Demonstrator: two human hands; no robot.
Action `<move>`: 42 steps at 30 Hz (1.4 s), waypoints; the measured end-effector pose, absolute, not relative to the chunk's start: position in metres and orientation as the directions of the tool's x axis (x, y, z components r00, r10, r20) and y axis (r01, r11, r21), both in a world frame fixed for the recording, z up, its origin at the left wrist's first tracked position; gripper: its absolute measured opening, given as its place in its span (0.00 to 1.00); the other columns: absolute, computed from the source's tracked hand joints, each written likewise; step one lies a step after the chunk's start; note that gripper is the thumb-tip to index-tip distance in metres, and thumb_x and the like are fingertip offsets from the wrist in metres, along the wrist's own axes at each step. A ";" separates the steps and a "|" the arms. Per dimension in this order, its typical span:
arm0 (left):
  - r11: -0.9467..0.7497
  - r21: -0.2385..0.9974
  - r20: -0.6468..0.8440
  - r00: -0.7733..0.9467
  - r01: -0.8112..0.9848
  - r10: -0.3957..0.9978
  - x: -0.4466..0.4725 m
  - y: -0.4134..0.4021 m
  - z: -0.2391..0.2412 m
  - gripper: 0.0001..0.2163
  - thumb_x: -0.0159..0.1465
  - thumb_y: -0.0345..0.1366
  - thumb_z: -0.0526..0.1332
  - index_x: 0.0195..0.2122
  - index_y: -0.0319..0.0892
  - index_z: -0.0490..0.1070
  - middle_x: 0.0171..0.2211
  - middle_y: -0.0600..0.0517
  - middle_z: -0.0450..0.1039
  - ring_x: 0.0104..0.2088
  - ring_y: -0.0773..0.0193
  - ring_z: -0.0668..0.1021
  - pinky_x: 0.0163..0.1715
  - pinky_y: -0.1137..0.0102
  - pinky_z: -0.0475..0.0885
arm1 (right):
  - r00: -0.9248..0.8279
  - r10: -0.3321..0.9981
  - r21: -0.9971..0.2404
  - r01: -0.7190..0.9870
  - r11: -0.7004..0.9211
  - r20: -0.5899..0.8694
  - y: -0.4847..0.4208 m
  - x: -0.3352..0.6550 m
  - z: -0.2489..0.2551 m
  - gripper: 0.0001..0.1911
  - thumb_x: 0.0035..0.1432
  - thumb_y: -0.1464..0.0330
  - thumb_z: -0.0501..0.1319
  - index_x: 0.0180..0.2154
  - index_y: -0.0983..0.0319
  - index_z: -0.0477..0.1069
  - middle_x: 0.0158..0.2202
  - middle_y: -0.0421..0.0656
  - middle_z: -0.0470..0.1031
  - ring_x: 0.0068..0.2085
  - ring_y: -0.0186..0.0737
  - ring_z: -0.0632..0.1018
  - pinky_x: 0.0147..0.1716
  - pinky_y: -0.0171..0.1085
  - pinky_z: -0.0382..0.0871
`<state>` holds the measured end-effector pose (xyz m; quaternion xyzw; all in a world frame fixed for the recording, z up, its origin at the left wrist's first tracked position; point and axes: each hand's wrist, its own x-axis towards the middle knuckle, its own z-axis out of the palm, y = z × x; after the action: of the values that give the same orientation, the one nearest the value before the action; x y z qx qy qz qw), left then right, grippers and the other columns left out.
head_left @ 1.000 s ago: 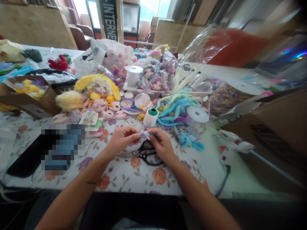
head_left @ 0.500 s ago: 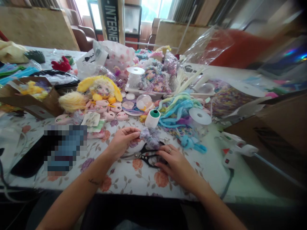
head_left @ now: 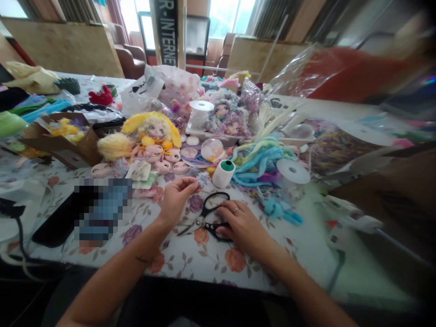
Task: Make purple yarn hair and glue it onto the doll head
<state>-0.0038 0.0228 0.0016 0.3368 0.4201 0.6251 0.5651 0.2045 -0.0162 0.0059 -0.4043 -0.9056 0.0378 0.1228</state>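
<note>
My left hand [head_left: 180,194] is closed in a pinch, with a small tuft of pale purple fluffy yarn [head_left: 203,179] at its fingertips. How much of the yarn sits behind the fingers is hidden. Below and to the right, black-handled scissors [head_left: 198,223] lie low over the flowered cloth, blades pointing left and handles spread. My right hand [head_left: 243,222], with a ring on one finger, curls around the scissors' handles. A white thread cone [head_left: 223,176] with a green top stands just beyond the yarn tuft.
Doll faces [head_left: 160,159] and a yellow-eared doll [head_left: 155,129] sit behind my left hand. Blue yarn strands [head_left: 255,156] and a white spool [head_left: 293,170] lie right of the cone. At left is a black phone-like slab [head_left: 57,222]; at right, a glue gun [head_left: 350,218].
The larger purple yarn bunch that covered part of the scissors now shows only as a small tuft at my left fingertips. The scissors are more exposed, their handles spread. The view has shifted slightly.
</note>
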 end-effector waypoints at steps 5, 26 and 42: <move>0.106 0.907 -0.148 -0.071 -0.408 0.986 -0.002 0.023 -0.001 0.13 0.47 0.37 0.74 0.30 0.36 0.78 0.26 0.52 0.77 0.27 0.70 0.77 0.32 0.74 0.74 | -0.700 0.696 -0.164 0.677 0.718 0.161 -0.011 0.204 0.008 0.26 0.51 0.69 0.73 0.50 0.70 0.71 0.47 0.56 0.76 0.49 0.57 0.75 0.49 0.52 0.72; 0.166 0.956 -0.195 -0.100 -0.242 0.976 -0.004 0.024 -0.002 0.10 0.47 0.35 0.73 0.29 0.37 0.79 0.25 0.52 0.76 0.26 0.69 0.73 0.28 0.74 0.68 | -0.612 0.700 -0.875 -0.025 -0.484 -0.369 -0.034 0.220 0.007 0.36 0.55 0.35 0.48 0.31 0.63 0.65 0.21 0.35 0.63 0.14 0.25 0.60 0.11 0.29 0.53; 0.199 0.906 -0.239 -0.065 -0.373 0.969 -0.002 0.023 -0.006 0.10 0.48 0.35 0.74 0.30 0.38 0.78 0.26 0.52 0.77 0.27 0.69 0.75 0.28 0.75 0.69 | -0.534 0.702 -0.851 0.066 -0.521 -0.471 -0.040 0.207 0.021 0.34 0.54 0.36 0.53 0.30 0.63 0.64 0.19 0.33 0.62 0.13 0.25 0.59 0.11 0.28 0.51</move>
<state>-0.0021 0.0229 -0.0060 0.3113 0.4786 0.5510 0.6086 0.2070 -0.0396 0.0214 -0.4342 -0.4421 0.7561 0.2104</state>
